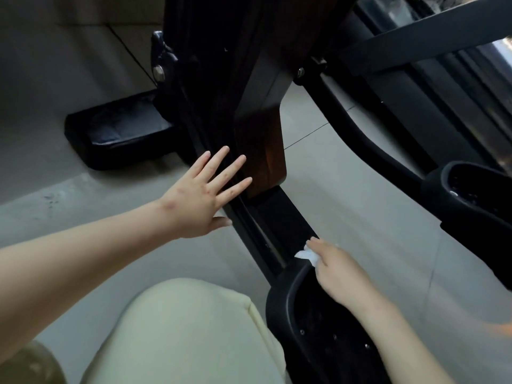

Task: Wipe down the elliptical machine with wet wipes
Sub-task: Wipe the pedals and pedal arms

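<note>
The black elliptical machine [221, 65] fills the middle of the head view, seen from above near floor level. Its black rail [279, 217] runs down toward a black foot pedal [318, 322] at the bottom. My left hand [202, 195] lies flat with spread straight fingers against the rail and the brown panel [263, 159]. My right hand [338, 270] holds a crumpled white wet wipe [306, 254] and presses it on the rail just above the pedal's front rim.
A black floor stabilizer foot [116, 131] sticks out left on the grey tiled floor [360, 203]. A second pedal [476, 195] and its curved arm [368, 139] lie at right. My knee in pale trousers [182, 333] is at the bottom.
</note>
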